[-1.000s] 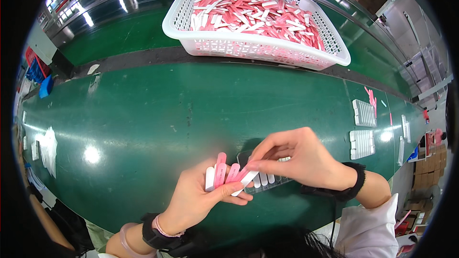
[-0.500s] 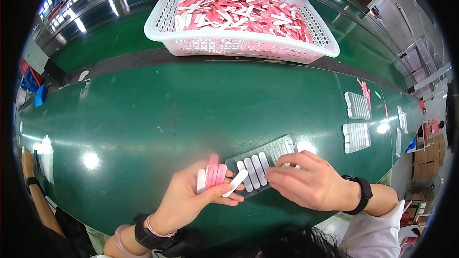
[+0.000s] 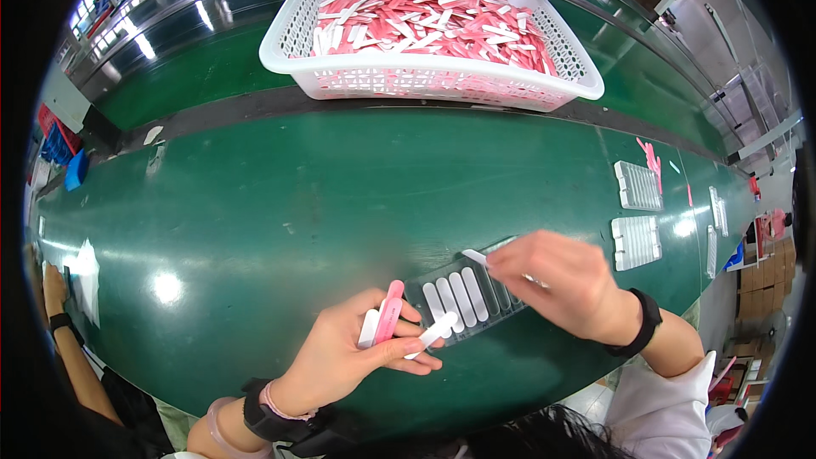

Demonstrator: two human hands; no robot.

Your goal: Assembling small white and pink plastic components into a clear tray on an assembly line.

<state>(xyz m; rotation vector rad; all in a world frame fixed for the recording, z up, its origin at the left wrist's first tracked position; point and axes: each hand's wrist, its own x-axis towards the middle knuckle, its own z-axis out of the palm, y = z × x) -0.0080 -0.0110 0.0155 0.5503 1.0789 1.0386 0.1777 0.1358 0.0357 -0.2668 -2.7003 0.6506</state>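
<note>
My left hand (image 3: pixel 350 342) is closed around several flat, round-ended nail files, pink and white. A pink nail file (image 3: pixel 388 318) points upward from its fingers, and a white one (image 3: pixel 432 334) is pinched under the thumb. Just right of it lies a clear slotted tray (image 3: pixel 444 272), where several white nail files (image 3: pixel 467 295) rest side by side in the left slots. Over the tray's right part, my right hand (image 3: pixel 557 280) pinches a white nail file (image 3: pixel 475 257) by one end, tilted above the slots. That hand hides the tray's right end.
A white perforated basket (image 3: pixel 433 85) heaped with pink and white nail files stands at the back. Two clear slotted trays (image 3: pixel 637 185) (image 3: pixel 636 242) lie at the right, near loose pink strips (image 3: pixel 652 161). Another person's hand (image 3: pixel 54 289) is at the far left edge.
My right hand has moved up and away from the slots and now shows a white nail file in its fingers. My left hand has shifted slightly right, with fewer nail files fanned out.
</note>
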